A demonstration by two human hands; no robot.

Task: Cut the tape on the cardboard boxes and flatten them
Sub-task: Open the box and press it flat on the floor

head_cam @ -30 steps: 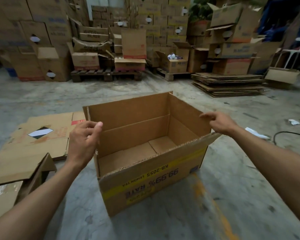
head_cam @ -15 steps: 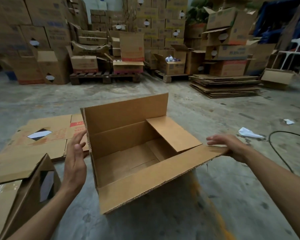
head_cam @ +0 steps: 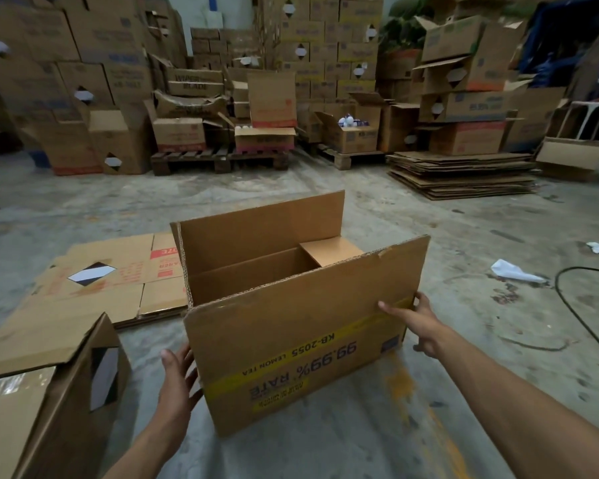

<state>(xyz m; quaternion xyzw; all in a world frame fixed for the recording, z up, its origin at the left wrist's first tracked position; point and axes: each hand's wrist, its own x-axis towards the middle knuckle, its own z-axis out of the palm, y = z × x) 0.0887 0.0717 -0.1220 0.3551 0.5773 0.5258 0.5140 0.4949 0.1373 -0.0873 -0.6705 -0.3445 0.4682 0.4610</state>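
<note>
An open brown cardboard box [head_cam: 301, 340] with a yellow stripe and upside-down print stands on the concrete floor in front of me. Its far long flap stands up and a short right flap is folded inward. My left hand [head_cam: 177, 378] lies flat with fingers spread against the box's lower left corner. My right hand [head_cam: 412, 318] clasps the near panel's right edge, thumb on the front face, fingers behind. No cutting tool is in view.
Another brown box [head_cam: 49, 392] lies tilted at my near left. Flattened cardboard [head_cam: 118, 271] lies on the floor beyond it. A stack of flattened boxes [head_cam: 464, 174] sits far right, pallets with stacked boxes [head_cam: 222, 157] behind. A black cable [head_cam: 574, 302] and paper scraps [head_cam: 512, 271] lie right.
The near flap that had dropped outward is now upright again. Both hands have moved down from the top rim to the box's lower side edges. The right short flap has folded inward.
</note>
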